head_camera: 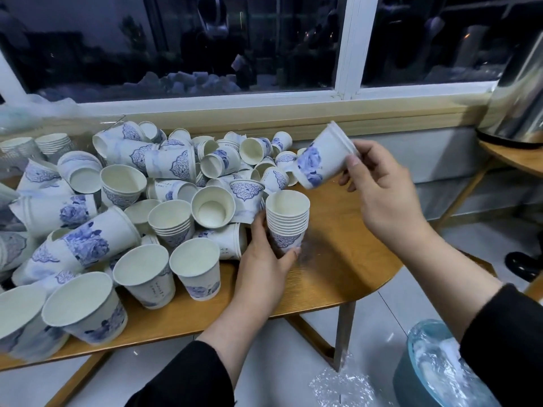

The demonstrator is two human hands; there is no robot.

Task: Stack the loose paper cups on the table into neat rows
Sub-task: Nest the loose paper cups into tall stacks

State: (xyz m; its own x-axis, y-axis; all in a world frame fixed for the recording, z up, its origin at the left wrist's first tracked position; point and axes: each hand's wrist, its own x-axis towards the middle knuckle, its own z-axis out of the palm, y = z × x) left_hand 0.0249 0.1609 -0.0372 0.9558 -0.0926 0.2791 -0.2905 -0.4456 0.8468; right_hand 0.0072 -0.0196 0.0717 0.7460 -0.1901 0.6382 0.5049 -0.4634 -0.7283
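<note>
Paper cup [324, 160], tapered, floral, in right hand [379, 183]; probably smooth.

Loose cups [164, 183] lie heaped across the left and middle of the surface [346, 259]. An upright stack [287, 221] stands right of the heap. A bin [440, 374] sits on the floor, near right.

Desk [346, 268] cut off at left edge, metal urn [520, 113] cropped at right, blue bin [423, 374] partly out of frame, cup writing unreadable
</note>
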